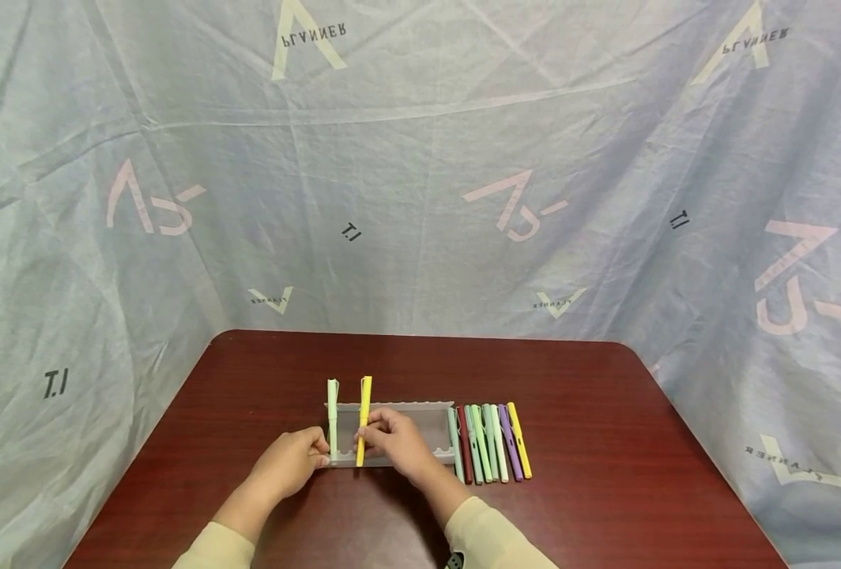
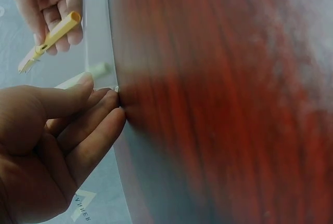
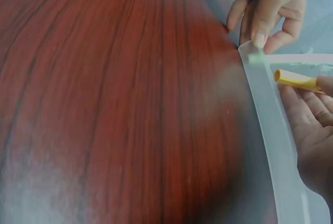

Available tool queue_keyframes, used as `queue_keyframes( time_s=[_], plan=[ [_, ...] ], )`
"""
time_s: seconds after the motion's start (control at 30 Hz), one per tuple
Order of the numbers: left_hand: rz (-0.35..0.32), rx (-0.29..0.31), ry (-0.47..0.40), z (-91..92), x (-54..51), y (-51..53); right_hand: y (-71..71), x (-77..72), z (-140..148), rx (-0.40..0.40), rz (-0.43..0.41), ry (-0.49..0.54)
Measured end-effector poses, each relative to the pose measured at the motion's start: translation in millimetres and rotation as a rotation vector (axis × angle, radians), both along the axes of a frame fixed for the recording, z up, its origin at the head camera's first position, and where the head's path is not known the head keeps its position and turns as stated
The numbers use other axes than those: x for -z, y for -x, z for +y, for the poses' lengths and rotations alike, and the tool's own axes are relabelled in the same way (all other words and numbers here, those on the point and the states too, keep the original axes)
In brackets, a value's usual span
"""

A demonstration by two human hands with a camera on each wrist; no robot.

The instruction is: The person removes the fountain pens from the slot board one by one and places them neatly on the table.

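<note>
A translucent tray [image 1: 431, 431] with notched long edges lies on the table. Across its left end rests a pale green pen [image 1: 332, 399], clip end at the back. My left hand [image 1: 288, 462] pinches the tray's near left corner between thumb and fingers, beside that pen; the right wrist view shows the thumb on the tray wall [image 3: 263, 91]. Over the tray, a little right of the green pen, my right hand [image 1: 395, 442] pinches a yellow pen [image 1: 365, 399] between thumb and fingers. In the left wrist view this yellow pen [image 2: 60, 30] is tilted, apart from the green one.
Right of the tray lies a row of several capped pens, among them a dark red pen [image 1: 465, 442], a purple pen [image 1: 511, 444] and another yellow pen [image 1: 520, 441]. The reddish-brown table [image 1: 605, 474] is bordered by grey printed cloth [image 1: 420, 197].
</note>
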State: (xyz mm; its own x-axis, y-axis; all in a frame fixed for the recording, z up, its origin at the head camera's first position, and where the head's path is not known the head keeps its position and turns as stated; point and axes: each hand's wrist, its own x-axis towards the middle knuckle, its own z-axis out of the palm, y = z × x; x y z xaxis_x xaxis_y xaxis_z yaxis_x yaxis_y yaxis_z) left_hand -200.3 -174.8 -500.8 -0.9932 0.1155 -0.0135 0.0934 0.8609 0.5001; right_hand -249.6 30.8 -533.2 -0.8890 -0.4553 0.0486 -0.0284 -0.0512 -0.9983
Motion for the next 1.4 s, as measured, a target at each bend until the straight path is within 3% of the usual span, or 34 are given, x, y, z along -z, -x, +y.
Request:
queue_keyframes(
  time_s=[0.27,0.67,1.4],
  plan=[
    [0.002,-0.002,-0.003,1.3,3.8,2.8,0.5,-0.3,14.0,-0.023,0.008,0.001],
    [0.011,-0.001,-0.002,0.2,-0.5,-0.9,1.9,0.8,35.1,-0.029,0.013,0.008],
    [0.01,0.003,-0.007,-0.8,0.1,-1.7,0.4,-2.9,81.9,0.021,0.0,-0.041]
  ],
)
